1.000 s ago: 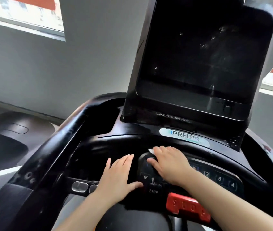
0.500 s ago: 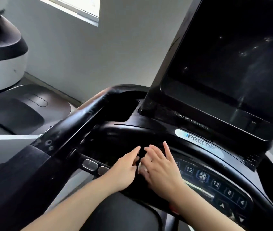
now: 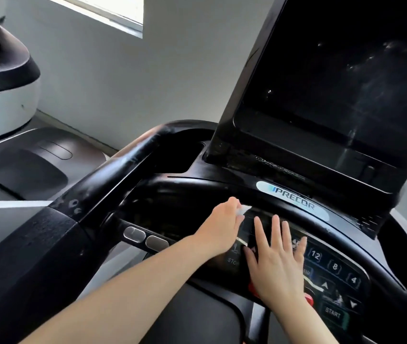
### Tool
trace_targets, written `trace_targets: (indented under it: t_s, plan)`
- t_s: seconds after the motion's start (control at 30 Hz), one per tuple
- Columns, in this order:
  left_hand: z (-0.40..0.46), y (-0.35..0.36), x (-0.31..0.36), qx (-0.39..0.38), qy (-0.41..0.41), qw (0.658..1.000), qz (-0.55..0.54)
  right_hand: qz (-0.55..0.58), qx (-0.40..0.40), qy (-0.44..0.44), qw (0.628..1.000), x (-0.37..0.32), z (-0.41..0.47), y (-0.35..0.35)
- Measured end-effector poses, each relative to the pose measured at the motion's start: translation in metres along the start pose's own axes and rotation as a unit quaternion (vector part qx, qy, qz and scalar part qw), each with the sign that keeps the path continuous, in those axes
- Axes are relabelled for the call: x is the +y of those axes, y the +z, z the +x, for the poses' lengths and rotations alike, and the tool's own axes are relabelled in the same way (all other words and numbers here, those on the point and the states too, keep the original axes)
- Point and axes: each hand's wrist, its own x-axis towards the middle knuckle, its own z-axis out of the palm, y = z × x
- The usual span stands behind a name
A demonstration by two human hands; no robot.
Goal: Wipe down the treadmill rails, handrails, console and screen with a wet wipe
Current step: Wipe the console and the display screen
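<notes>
- The left hand (image 3: 218,225) is up at the top edge of the console keypad (image 3: 321,264), fingers curled over a scrap of white wet wipe (image 3: 243,209) that peeks out just past the knuckles; most of the wipe is hidden, so how firm that grip is cannot be told.
- The right hand (image 3: 275,261) lies flat on the keypad, fingers straight and spread, holding nothing.
- That flat palm is the worry: it sits just above the red stop tab (image 3: 308,297) and near the START key (image 3: 333,312), and a hard press while bracing could trigger a button.
- The wipe looks bunched small, so a sweep across the keys might miss the gaps between them, or slip out from under the fingers.
- Judging by position, the console is the step in hand; the dark screen (image 3: 334,78) above shows streaks and specks, and it may still need a pass.
- The left handrail (image 3: 113,180) shows pale smears, perhaps wet residue.
- A dripping wipe near the keys risks moisture seeping in.
</notes>
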Motion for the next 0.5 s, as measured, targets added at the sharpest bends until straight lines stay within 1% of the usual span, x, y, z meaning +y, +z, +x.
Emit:
trace_targets:
  t_s: [0.03, 0.1, 0.13, 0.17, 0.2, 0.27, 0.37, 0.43, 0.5]
  plan:
    - [0.006, 0.001, 0.004, 0.002, 0.008, 0.998, 0.058, -0.008, 0.004, -0.003, 1.0, 0.001, -0.001, 0.001]
    - [0.014, 0.004, 0.006, 0.011, 0.044, 0.979, 0.197, -0.016, 0.017, -0.007, 1.0, 0.004, -0.001, 0.003]
    - [0.017, 0.005, 0.004, 0.013, 0.058, 0.969, 0.24, -0.017, 0.028, -0.01, 0.999, 0.006, 0.0, 0.003]
    - [0.019, 0.007, 0.001, 0.013, 0.06, 0.967, 0.247, -0.016, 0.04, -0.013, 0.999, 0.008, 0.0, 0.004]
    - [0.019, 0.009, -0.002, 0.014, 0.061, 0.975, 0.215, -0.015, 0.048, -0.015, 0.999, 0.009, 0.001, 0.004]
    - [0.01, 0.008, -0.008, 0.028, 0.06, 0.992, 0.109, -0.014, 0.057, -0.018, 0.998, 0.011, 0.003, 0.004]
    - [-0.027, 0.009, -0.021, 0.075, 0.044, 0.996, -0.008, -0.012, 0.067, -0.023, 0.997, 0.013, 0.003, 0.005]
    - [-0.062, 0.019, -0.032, 0.074, 0.013, 0.997, -0.024, -0.007, 0.066, -0.022, 0.998, 0.012, 0.002, 0.007]
    - [-0.085, 0.029, -0.038, 0.077, 0.001, 0.997, 0.004, -0.001, 0.067, -0.024, 0.997, 0.011, 0.002, 0.009]
